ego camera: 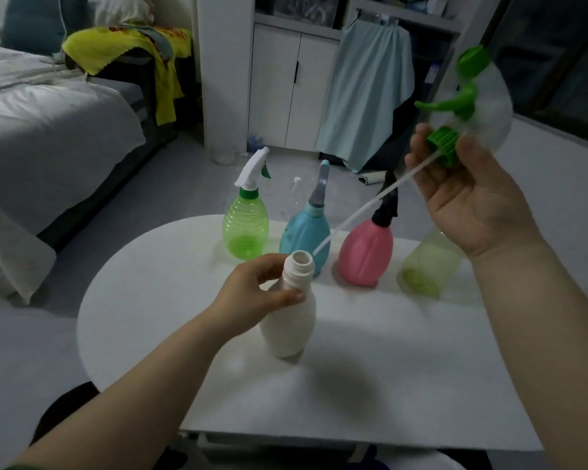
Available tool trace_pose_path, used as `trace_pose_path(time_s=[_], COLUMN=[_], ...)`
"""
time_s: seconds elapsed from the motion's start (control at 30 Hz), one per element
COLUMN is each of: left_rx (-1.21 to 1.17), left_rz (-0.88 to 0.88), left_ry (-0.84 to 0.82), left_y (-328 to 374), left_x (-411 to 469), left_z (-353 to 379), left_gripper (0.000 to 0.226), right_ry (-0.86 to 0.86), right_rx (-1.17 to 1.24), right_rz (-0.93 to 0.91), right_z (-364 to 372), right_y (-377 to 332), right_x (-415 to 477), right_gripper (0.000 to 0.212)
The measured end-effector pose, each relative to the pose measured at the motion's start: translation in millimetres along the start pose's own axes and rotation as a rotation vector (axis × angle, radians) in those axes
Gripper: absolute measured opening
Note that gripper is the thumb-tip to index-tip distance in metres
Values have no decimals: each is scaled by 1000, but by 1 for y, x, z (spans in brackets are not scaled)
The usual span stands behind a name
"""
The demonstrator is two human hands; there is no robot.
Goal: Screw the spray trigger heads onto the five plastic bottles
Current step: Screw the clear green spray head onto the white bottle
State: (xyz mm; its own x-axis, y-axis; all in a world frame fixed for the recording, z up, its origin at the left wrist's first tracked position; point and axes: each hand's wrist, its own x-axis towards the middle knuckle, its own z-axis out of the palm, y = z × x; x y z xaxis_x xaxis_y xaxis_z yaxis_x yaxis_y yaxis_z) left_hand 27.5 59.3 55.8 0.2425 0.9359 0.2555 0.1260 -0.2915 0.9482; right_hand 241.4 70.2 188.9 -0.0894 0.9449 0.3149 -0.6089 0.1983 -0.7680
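Observation:
My left hand (pixel 252 296) grips the neck of a white bottle (pixel 291 320) that stands open-mouthed on the white table (pixel 387 368). My right hand (pixel 472 198) holds a green and clear spray trigger head (pixel 469 100) up at the right by its green collar. Its white dip tube (pixel 360 215) slants down, and the tip is just right of the bottle's mouth. Behind stand a green bottle (pixel 246 228) with a white trigger, a blue bottle (pixel 306 232) with a grey-blue head, a pink bottle (pixel 365 256) with a black head, and a pale yellow bottle (pixel 428 266) whose top my right wrist hides.
A bed (pixel 48 123) with white bedding fills the left. A white cabinet (pixel 286 86) and a hanging light blue cloth (pixel 367 96) stand behind the table. A small clear bottle (pixel 294 195) lies on the floor beyond the table's far edge.

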Motion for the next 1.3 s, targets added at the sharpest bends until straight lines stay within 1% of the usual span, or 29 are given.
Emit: trace_pose_path(time_s=[0.1, 0.17, 0.27, 0.37, 0.43, 0.53, 0.57, 0.63, 0.77, 0.83, 0.93, 1.07, 1.2, 1.3], left_rx=[21, 18, 12, 21, 27, 34, 39, 53, 33, 30, 59, 83, 73, 74], left_rz=[12, 11, 3, -2, -3, 5, 9, 15, 21, 26, 34, 30, 13, 8], left_ry=[17, 29, 45, 53, 55, 48, 40, 21, 26, 35, 25, 19, 26, 49], left_y=[-1, -4, -8, -10, -11, -10, -9, -7, -7, -7, -9, -8, -7, -6], left_x=[1, -1, -2, -2, -2, -1, -1, 1, 2, 1, 1, 2, 1, 1], left_z=[1, 2, 3, 3, 3, 3, 2, 1, 1, 2, 2, 2, 1, 1], left_gripper=[45, 44, 43, 42, 41, 41, 41, 41, 40, 39, 36, 40, 36, 36], right_ry=[22, 42, 71, 59, 18, -61, -76, -126, -259, -344, -491, -653, -719, -671], right_rx=[38, 38, -12, -112, -288, -708, -801, -922, -1306, -1407, -1571, -1846, -2039, -2091], right_rz=[-7, 10, 40, 95, 149, 258, 290, 332, 285, 294, 372, 444, 436, 407], right_z=[7, 10, 9, 8, 8, 6, 7, 10, 23, 31, 43, 60, 74, 75], right_y=[2, 7, 13, 25, 38, 59, 63, 66, 62, 57, 49, 45, 49, 53], right_x=[2, 2, 1, -3, -7, -13, -13, -13, -5, 0, 8, 16, 23, 23], right_gripper=[49, 42, 29, 26, 26, 26, 25, 32, 45, 43, 30, 32, 29, 34])
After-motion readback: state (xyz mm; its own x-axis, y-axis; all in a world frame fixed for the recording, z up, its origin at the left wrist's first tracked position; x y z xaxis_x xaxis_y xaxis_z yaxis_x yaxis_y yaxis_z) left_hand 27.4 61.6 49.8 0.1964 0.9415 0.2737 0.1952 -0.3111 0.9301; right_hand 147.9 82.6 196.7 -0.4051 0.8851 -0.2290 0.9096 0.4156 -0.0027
